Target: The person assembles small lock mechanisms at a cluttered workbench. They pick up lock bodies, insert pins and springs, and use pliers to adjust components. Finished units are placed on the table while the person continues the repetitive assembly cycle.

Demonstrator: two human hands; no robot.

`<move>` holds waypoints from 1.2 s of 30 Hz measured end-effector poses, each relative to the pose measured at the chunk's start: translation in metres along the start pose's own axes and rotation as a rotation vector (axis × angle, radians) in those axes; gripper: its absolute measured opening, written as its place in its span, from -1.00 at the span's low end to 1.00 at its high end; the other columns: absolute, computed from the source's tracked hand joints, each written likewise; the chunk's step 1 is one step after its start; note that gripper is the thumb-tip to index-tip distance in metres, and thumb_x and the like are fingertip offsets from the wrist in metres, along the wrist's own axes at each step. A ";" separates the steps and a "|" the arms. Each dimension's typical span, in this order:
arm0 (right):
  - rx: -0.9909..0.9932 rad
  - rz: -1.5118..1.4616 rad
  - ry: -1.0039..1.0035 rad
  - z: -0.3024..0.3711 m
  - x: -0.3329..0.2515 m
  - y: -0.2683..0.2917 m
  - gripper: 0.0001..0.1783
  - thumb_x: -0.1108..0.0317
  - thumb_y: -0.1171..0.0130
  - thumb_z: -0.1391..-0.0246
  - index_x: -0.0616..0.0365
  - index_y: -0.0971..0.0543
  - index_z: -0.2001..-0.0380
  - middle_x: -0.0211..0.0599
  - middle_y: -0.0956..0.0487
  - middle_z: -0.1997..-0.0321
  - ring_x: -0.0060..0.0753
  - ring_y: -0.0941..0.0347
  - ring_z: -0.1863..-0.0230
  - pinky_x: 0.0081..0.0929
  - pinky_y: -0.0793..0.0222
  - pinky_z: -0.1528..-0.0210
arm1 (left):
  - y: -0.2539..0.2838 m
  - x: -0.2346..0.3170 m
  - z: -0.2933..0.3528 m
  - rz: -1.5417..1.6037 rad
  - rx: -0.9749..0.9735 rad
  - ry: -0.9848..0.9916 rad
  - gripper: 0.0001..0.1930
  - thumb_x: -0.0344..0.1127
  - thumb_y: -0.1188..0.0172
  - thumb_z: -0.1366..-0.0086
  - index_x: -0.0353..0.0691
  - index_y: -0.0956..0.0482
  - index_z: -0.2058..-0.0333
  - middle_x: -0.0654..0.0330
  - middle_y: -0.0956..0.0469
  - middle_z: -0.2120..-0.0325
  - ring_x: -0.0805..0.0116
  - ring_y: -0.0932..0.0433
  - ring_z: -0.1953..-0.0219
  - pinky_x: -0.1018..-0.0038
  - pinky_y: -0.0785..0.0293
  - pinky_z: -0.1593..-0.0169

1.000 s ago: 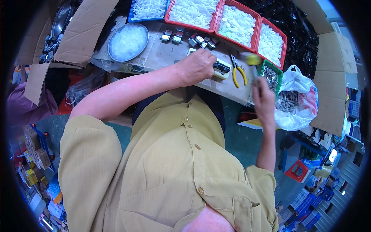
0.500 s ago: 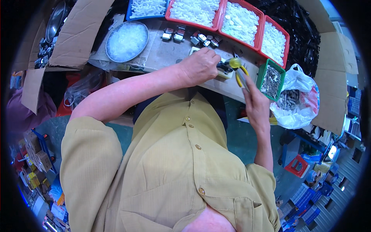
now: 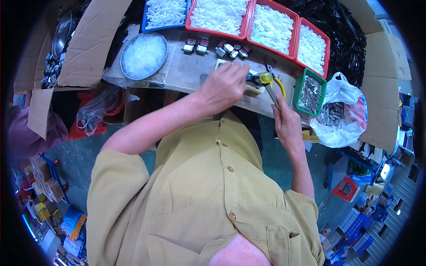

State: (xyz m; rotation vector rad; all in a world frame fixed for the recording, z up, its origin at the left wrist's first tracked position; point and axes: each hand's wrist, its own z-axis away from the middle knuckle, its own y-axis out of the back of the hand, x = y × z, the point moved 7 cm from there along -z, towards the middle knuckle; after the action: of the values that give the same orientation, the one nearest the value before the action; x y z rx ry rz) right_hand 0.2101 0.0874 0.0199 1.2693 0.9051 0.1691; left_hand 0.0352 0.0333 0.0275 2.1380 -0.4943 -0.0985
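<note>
Nearest the camera is the person's yellow button shirt (image 3: 208, 195), with both forearms reaching away from it to the surface (image 3: 186, 73).

The right hand (image 3: 288, 126), just this side of the green tray (image 3: 310, 93), is closed around the shaft of a screwdriver (image 3: 269, 86), fingers pressed together on it; its yellow grip points away from the body. The left hand (image 3: 224, 86), left of the green tray, lies over a small pale part (image 3: 253, 86), fingers curled down on it, though whether they pinch it or only press it flat cannot be told. The step in hand looks like fastening: the part held steady while the tool is brought to it. The next move would call for the tip to meet a small screw squarely while the left hand keeps the part from turning.

The part is pale and blocky with a dark bit at its right end, mostly hidden by the left hand.

The green tray holds small metal pieces. Right of it sits a white plastic bag (image 3: 341, 115). Beyond it stand red trays (image 3: 326, 44) of white pieces, and far left a round metal dish (image 3: 144, 55).
</note>
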 end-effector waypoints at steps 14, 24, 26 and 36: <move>-0.124 0.160 0.066 -0.042 -0.036 -0.002 -0.52 0.52 -0.14 -0.17 0.10 -0.45 -0.19 0.12 -0.58 0.01 0.11 -0.60 0.14 -0.22 -0.53 0.16 | -0.025 0.024 0.025 0.001 -0.057 -0.046 -0.66 -0.27 -0.30 -0.10 -0.51 -0.59 0.29 -0.23 -0.48 0.02 -0.09 -0.50 -0.04 0.30 -0.52 -0.04; -0.118 0.083 0.070 -0.045 -0.047 0.007 -0.51 0.45 -0.17 -0.16 -0.05 -0.47 -0.18 0.14 -0.59 0.14 0.16 -0.58 0.22 -0.16 -0.51 0.23 | -0.027 0.017 0.026 0.076 -0.013 -0.015 -0.70 -0.31 -0.29 -0.12 -0.48 -0.58 0.29 -0.12 -0.54 0.12 -0.02 -0.53 0.01 0.29 -0.54 -0.05; 0.016 -0.061 0.140 -0.045 -0.049 0.023 -0.50 0.45 -0.17 -0.18 -0.06 -0.46 -0.20 0.16 -0.58 0.13 0.16 -0.58 0.22 -0.19 -0.51 0.22 | -0.019 0.010 0.027 0.197 -0.016 -0.016 -0.70 -0.33 -0.30 -0.12 -0.48 -0.57 0.26 -0.09 -0.55 0.13 -0.02 -0.54 0.01 0.28 -0.54 -0.04; 0.271 -0.124 0.195 -0.025 -0.041 0.031 -0.50 0.49 -0.15 -0.18 0.01 -0.43 -0.20 0.08 -0.63 0.12 0.15 -0.60 0.16 -0.13 -0.53 0.17 | -0.007 -0.013 0.038 0.082 0.060 0.164 -0.69 -0.42 -0.30 -0.11 -0.49 -0.58 0.18 -0.07 -0.57 0.13 0.01 -0.55 0.02 0.23 -0.49 -0.07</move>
State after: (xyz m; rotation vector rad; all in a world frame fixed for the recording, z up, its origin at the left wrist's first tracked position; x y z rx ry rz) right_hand 0.1777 0.0934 0.0667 1.4593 1.2023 0.0743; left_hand 0.0153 0.0121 -0.0018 2.1597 -0.4928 0.1385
